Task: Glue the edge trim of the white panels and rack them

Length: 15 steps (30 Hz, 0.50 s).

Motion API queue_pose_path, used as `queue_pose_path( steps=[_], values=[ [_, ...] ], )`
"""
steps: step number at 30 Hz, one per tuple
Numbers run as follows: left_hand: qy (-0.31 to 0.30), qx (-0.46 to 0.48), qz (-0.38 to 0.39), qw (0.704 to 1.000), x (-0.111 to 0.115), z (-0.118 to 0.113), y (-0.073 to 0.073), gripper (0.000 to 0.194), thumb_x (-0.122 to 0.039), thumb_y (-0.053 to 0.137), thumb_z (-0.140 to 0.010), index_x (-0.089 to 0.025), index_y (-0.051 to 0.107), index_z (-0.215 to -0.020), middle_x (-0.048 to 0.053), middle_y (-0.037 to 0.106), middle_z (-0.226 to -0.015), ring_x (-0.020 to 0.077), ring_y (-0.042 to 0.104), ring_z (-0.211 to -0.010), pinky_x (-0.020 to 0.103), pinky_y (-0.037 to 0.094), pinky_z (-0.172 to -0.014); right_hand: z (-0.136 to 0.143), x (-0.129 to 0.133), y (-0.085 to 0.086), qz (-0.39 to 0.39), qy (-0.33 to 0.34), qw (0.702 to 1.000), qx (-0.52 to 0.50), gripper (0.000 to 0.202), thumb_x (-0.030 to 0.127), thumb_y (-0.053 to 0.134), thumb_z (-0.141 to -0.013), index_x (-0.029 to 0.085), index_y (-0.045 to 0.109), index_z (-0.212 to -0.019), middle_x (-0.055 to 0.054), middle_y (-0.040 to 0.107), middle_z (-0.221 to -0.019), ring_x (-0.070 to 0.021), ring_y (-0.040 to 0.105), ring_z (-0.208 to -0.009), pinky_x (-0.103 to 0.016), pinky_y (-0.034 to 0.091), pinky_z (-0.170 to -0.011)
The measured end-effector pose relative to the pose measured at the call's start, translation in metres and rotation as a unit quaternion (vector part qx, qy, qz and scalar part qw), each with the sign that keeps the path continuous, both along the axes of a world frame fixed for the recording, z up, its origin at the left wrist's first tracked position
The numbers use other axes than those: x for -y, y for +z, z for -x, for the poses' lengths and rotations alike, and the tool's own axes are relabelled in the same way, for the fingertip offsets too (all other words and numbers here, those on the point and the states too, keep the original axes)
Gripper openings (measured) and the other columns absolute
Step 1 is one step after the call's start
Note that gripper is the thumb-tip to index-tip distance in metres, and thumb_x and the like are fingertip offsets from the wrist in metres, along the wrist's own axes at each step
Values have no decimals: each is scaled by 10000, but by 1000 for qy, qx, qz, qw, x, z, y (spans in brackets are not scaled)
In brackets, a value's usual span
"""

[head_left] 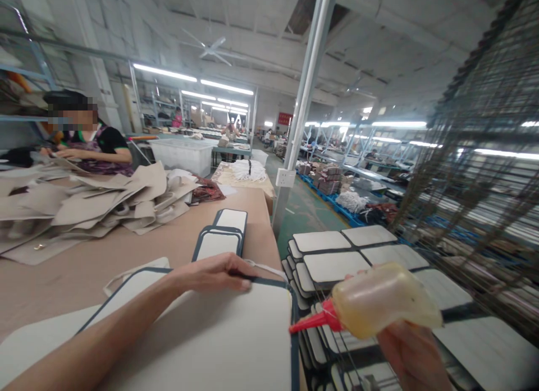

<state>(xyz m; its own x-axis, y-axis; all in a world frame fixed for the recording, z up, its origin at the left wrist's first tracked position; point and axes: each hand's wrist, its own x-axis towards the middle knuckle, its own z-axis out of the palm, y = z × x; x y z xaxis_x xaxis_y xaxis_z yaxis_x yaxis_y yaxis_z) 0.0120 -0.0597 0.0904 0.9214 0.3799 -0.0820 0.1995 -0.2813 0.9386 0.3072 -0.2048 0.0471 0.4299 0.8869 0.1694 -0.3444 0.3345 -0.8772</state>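
Both hands are in shot: the left hand (217, 270) is laid palm down, fingers curled loosely, on the far edge of a white panel (219, 340) with dark trim, pressed against that dark border, nothing being gripped. Over on the right, the right hand (410, 354) is wrapped around a soft yellowish glue bottle (379, 301), held sideways, its red nozzle (311, 322) aimed left and brought right up to the panel's right edge. That panel is lying near on the brown table (105, 259). Farther along the table, two smaller trimmed panels (223, 234) are lined up. To the right, more white panels are stacked on a wire rack (362, 251). Far left, a heap of beige cut pieces (84, 203) is spread out, and a seated person (90, 141) is bent over it
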Motion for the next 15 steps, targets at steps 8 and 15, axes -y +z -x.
queue_pose_path(
  steps=[8, 15],
  values=[
    [36, -4, 69, 997, -15, 4, -8, 404, -482, 635, -836, -175, 744, -1075, 10, 734, -867, 157, 606, -776, 187, 454, -683, -14, -2, -15, 22, 41, 999, 22, 645, 428, 844, -564, 239, 663, -1154, -146, 732, -947, -365, 673, -960, -525, 543, -848],
    [62, 0, 73, 995, -31, 9, -17, 389, -455, 650, -831, -169, 743, -1078, 11, 741, -878, 161, 633, -791, 199, 480, -692, 2, 7, -5, 64, 6, 998, 2, 625, 409, 824, -593, 239, 650, -1169, -149, 724, -1008, -358, 655, -1022, -497, 555, -838]
  ],
)
